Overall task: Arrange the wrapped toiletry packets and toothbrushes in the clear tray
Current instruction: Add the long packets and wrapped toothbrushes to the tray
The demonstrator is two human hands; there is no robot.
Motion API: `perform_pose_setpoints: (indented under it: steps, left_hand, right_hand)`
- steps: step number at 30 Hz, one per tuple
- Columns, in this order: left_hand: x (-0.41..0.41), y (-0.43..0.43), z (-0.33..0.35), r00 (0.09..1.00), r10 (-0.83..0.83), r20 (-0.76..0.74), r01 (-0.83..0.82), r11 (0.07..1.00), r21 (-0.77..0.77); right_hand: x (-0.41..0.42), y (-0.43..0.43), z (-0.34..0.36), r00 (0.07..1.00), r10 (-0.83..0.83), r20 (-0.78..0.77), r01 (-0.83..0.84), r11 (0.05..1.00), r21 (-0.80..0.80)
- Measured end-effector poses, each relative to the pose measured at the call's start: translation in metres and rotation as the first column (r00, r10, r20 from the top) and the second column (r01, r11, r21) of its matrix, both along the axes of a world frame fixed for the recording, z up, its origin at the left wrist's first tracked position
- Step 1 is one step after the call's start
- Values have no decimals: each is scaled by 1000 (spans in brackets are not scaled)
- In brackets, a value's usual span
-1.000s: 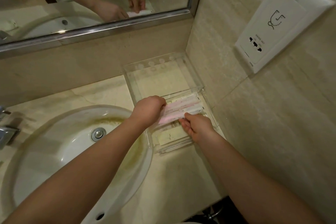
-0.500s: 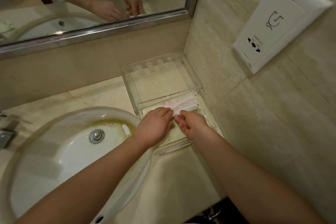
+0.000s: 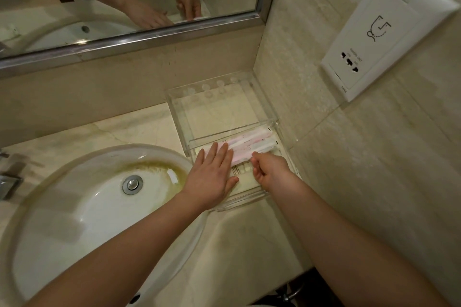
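A clear acrylic tray (image 3: 270, 121) sits on the counter in the corner by the wall. Wrapped pink and white toothbrushes (image 3: 252, 143) lie across its near section, on top of flat pale toiletry packets (image 3: 245, 177). My left hand (image 3: 212, 174) lies flat with fingers spread, its fingertips pressing the left ends of the toothbrush wrappers. My right hand (image 3: 270, 169) is curled over the tray's near right part, fingertips touching the lower toothbrush wrapper; whether it pinches the wrapper is unclear. The tray's far section (image 3: 214, 112) holds nothing.
A white oval sink (image 3: 94, 207) with a stained rim and metal drain (image 3: 132, 184) lies left of the tray. A mirror (image 3: 124, 2) runs along the back wall. A white shaver socket panel (image 3: 381, 32) is on the right wall. A tap (image 3: 7, 182) shows at the far left.
My left hand has opened from a fist to a flat palm over the wrappers. My right hand has shifted slightly right. The toothbrushes lie more neatly across the tray.
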State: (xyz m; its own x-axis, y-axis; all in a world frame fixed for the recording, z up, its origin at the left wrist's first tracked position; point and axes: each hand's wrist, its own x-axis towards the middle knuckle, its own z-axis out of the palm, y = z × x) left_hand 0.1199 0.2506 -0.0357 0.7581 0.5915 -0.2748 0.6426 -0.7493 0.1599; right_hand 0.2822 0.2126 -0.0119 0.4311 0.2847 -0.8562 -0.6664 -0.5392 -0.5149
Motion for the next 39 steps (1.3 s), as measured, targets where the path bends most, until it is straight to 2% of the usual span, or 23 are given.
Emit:
perform_pose_setpoints:
  steps: [5,8,12,15,16,17,18,19,20,21,22,23,25,27,30,34,39]
  left_hand:
    - [3,-16,-5,999,27,-35,-26,999,47]
    - [3,-26,-10,995,76,-72,-74,997,30]
    - [5,-28,-13,987,122,-107,-117,992,53]
    - [4,-27,-15,983,138,-121,-131,989,66]
    - [3,-27,-15,983,142,-118,-135,989,66]
    - [3,-27,-16,983,149,-110,-142,988,66]
    - [1,-27,-16,982,157,-109,-151,986,67]
    - [1,-27,-15,979,169,-113,-163,984,68]
    - [0,-28,-15,975,188,-116,-181,981,67]
    - [0,-29,-14,971,212,-112,-206,976,64]
    - [0,-29,-13,966,237,-105,-232,971,57]
    - [1,-29,-11,961,261,-94,-257,965,51]
    - [2,-28,-7,951,303,-64,-300,953,48]
    - [2,-22,-2,937,346,-44,-342,937,76]
    - [1,-10,5,929,370,16,-369,921,128]
    - [-4,-5,7,958,275,81,-286,934,212]
    - [-9,1,1,958,265,108,-283,931,230]
  right_hand:
    - [-4,4,-6,999,-41,29,41,999,-23]
    - [-4,1,-5,999,-11,32,12,1000,-23]
    - [2,-7,4,986,150,71,-149,989,-19]
    - [7,-16,14,905,351,240,-346,936,-64]
    - [8,-18,17,827,424,370,-415,903,-109]
    - [9,-20,19,687,498,529,-477,859,-188]
    - [11,-22,19,476,559,679,-525,800,-291]
    - [11,-23,18,218,585,781,-560,731,-391]
    - [11,-22,15,-21,563,826,-593,658,-464]
    - [13,-20,9,-192,531,826,-626,582,-520]
    - [15,-17,2,-296,524,799,-648,504,-571]
    - [18,-15,-3,-352,554,754,-661,423,-620]
    - [21,-14,-14,-399,654,642,-657,285,-698]
    - [24,-16,-24,-403,697,593,-638,250,-728]
    - [26,-17,-31,-379,705,599,-598,307,-740]
    - [28,-14,-33,-329,704,629,-566,387,-728]
    - [27,-12,-31,-286,728,623,-549,408,-729]
